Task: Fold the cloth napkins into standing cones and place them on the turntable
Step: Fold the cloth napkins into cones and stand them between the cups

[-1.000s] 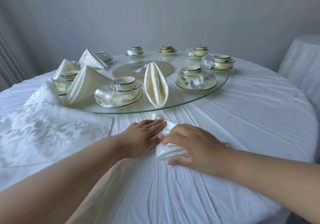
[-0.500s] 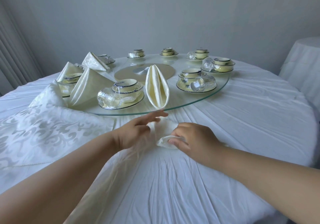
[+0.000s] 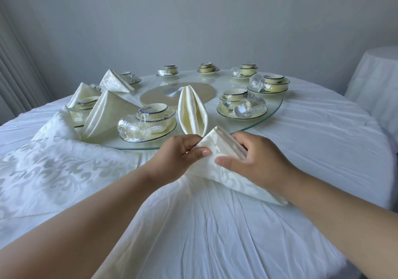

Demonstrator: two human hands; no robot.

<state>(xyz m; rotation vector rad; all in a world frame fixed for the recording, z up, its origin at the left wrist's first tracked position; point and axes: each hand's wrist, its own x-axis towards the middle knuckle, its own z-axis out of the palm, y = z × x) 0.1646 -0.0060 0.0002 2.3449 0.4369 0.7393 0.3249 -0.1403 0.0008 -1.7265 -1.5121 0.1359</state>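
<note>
I hold a folded cream napkin (image 3: 224,166) with a leaf pattern just in front of the glass turntable (image 3: 273,115). My left hand (image 3: 178,158) pinches its left corner between thumb and fingers. My right hand (image 3: 258,160) grips its right side, thumb on the front face and fingers curled behind the layered edge. The napkin's lower tail rests on the tablecloth. On the turntable stand a tall pointed napkin (image 3: 192,112) and several cone-shaped napkins (image 3: 107,112) at the left.
A flat patterned napkin stack (image 3: 53,171) lies on the table at the left. Plates with bowls and tipped glasses (image 3: 148,121) ring the turntable. A second draped table (image 3: 377,84) stands at the right.
Both hands pressed the napkin flat on the table, then lifted it; now they hold it raised and partly opened into a larger folded shape.
</note>
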